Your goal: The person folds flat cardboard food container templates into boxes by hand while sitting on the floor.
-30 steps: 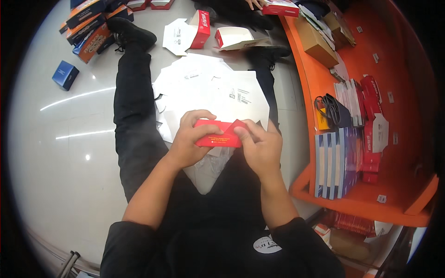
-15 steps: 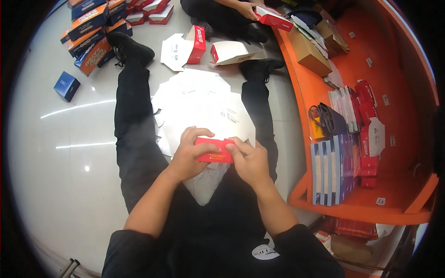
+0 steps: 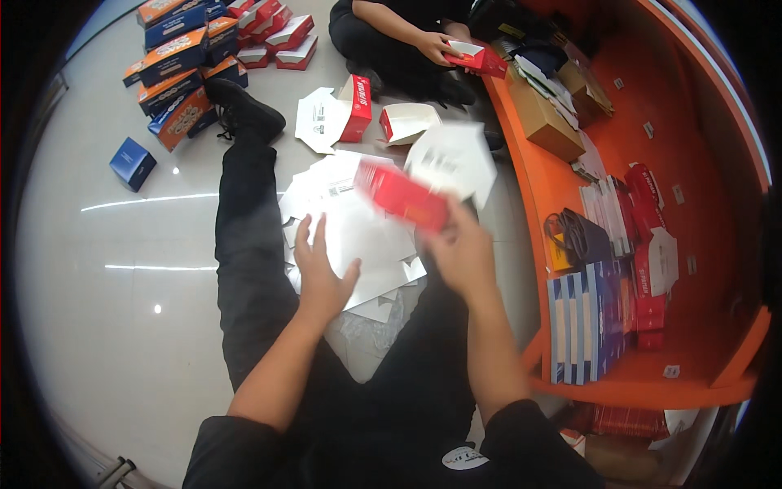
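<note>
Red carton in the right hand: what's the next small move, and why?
Probably bring the left hand back up to the red carton. The right hand alone holds it raised and blurred, its white flap open, while the left hand hovers open over the flat white blanks on the floor.

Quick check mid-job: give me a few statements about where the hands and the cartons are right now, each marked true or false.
1. The right hand holds a red carton. True.
2. The left hand also grips that carton. False: it is open, fingers spread, over the white flat sheets.
3. A lone blue box sits on the floor to the person's left. True.
4. The orange shelf is on the person's left. False: it is on the right.
5. Another person's hand holds a red box near the top of the view. True.
</note>
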Motion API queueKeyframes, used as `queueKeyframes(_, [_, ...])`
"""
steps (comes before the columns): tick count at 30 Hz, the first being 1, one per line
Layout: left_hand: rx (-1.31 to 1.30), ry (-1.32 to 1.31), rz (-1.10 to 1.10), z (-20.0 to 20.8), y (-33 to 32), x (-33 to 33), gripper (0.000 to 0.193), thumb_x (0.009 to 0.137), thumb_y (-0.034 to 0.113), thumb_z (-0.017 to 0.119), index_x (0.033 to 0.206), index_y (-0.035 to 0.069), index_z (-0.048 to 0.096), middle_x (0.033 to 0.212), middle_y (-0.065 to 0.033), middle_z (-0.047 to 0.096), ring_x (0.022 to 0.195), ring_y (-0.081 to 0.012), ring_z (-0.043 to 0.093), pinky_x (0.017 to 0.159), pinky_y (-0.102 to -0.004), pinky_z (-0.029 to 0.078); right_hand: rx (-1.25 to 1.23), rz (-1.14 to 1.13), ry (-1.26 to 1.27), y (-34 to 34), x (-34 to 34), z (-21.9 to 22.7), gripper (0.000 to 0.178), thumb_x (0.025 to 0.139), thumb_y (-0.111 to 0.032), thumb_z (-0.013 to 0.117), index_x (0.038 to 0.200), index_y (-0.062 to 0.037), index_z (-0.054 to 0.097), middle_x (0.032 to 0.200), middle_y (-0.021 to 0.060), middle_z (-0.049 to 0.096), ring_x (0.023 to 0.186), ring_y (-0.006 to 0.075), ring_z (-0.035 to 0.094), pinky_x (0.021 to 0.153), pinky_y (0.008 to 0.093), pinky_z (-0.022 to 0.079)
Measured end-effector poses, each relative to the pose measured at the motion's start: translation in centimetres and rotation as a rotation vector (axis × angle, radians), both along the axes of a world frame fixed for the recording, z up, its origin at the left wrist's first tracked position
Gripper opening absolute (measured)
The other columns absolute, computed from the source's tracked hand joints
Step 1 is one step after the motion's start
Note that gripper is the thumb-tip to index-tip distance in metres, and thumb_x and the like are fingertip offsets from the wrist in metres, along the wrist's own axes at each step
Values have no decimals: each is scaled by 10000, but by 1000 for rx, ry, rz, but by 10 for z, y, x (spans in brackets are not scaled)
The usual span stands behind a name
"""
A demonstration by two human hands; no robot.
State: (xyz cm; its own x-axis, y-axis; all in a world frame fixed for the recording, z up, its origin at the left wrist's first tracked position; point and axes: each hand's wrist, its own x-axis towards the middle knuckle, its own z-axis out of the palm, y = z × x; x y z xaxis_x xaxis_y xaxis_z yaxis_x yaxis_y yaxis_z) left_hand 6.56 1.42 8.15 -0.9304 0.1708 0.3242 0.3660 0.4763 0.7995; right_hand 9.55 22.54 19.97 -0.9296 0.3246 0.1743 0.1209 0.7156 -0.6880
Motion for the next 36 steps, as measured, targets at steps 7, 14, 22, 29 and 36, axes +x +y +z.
queueKeyframes(7, [-60, -883, 260, -52, -14, -27, 1110, 765, 337, 826, 1585, -12, 164, 1568, -336, 207, 1483, -480, 235, 1220, -490, 267, 158, 376, -127, 23, -88, -24, 854, 880, -56, 734, 1605, -162, 297, 1351, 316, 581, 1195, 449, 613, 1034, 420, 475])
queueKeyframes(14, [-22, -931, 412, -56, 9, -19, 1106, 763, 322, 803, 1571, -39, 140, 1554, -287, 304, 1434, -439, 359, 1190, -498, 318, 251, -57, -705, 16, -43, -173, 864, 880, -214, 748, 1554, 49, 278, 1391, 292, 553, 1287, 416, 560, 1089, 444, 452])
queueKeyframes(22, [-72, -608, 283, -93, -3, -15, 850, 787, 251, 750, 1468, -83, 365, 1402, -290, 465, 1320, -435, 457, 1115, -483, 395, 414, 48, -506, -11, -40, -193, 281, 923, -122, 601, 1158, 29, 637, 1125, 214, 676, 1020, 374, 688, 870, 468, 559])
queueKeyframes(29, [-238, -454, -59, -89, 19, -10, 534, 798, 180, 714, 1248, -78, 587, 1344, -327, 496, 1258, -454, 508, 1099, -460, 428, 1017, 249, -324, -34, -19, -256, 166, 864, -116, 580, 866, -10, 707, 941, 155, 662, 911, 290, 641, 756, 443, 518])
queueKeyframes(36, [-181, -367, 290, -74, 32, -9, 586, 814, 63, 739, 1299, -91, 449, 1265, -316, 504, 1181, -456, 540, 1020, -469, 466, 551, -104, -270, 8, -34, -206, 197, 845, -111, 702, 1021, -24, 679, 953, 198, 682, 901, 383, 687, 816, 475, 565])
